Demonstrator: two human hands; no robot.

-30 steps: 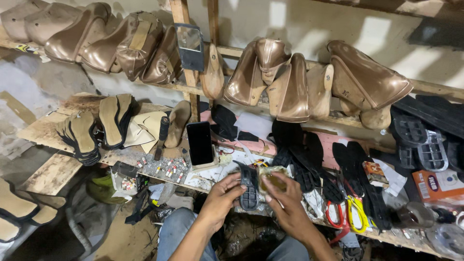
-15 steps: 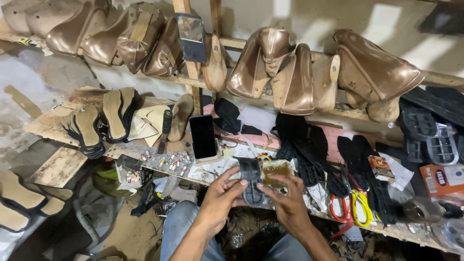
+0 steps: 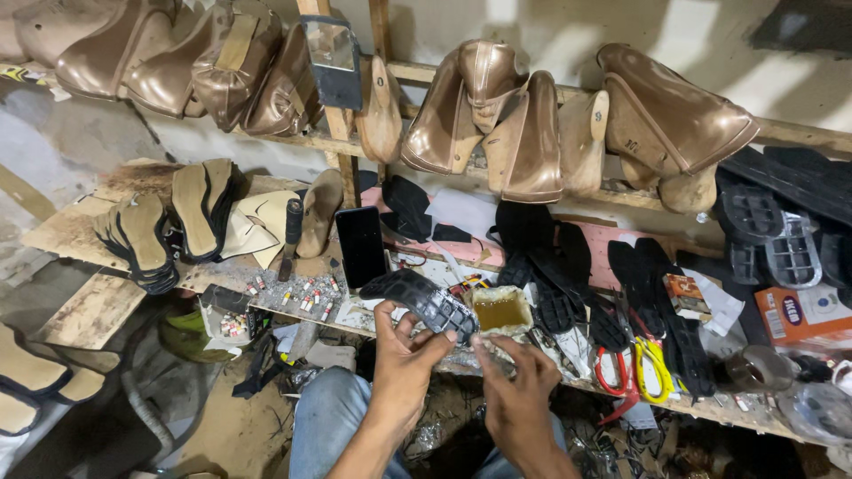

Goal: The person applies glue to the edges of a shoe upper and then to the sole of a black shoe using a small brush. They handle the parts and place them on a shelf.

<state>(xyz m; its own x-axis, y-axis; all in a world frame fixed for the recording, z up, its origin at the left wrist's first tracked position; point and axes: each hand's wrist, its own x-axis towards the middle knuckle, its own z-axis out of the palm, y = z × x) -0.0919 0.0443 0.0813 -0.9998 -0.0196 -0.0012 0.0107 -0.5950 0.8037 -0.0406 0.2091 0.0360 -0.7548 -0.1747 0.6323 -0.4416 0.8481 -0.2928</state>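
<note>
My left hand [image 3: 404, 359] grips a black ridged shoe sole [image 3: 419, 300] by its lower edge and holds it tilted over the front of the workbench [image 3: 80, 232]. My right hand [image 3: 519, 390] sits just right of it, fingertips at the sole's right end, pinched together; what they hold is hidden. Right behind the fingers stands a small open tin of yellowish glue [image 3: 500, 312]. A black phone [image 3: 360, 246] leans upright behind the sole.
Bronze shoe uppers [image 3: 497, 124] hang on a wooden rail at the back. Stacked insoles [image 3: 169, 222] lie at the left, black soles [image 3: 568, 275] and red and yellow scissors [image 3: 635, 364] at the right, an orange box [image 3: 803, 315] far right. My jeans-clad knee [image 3: 328, 417] is below.
The sole has been lifted and turned flatter, to the left of the glue tin, with the left hand lower on it. The right hand has drawn down to the sole's right end.
</note>
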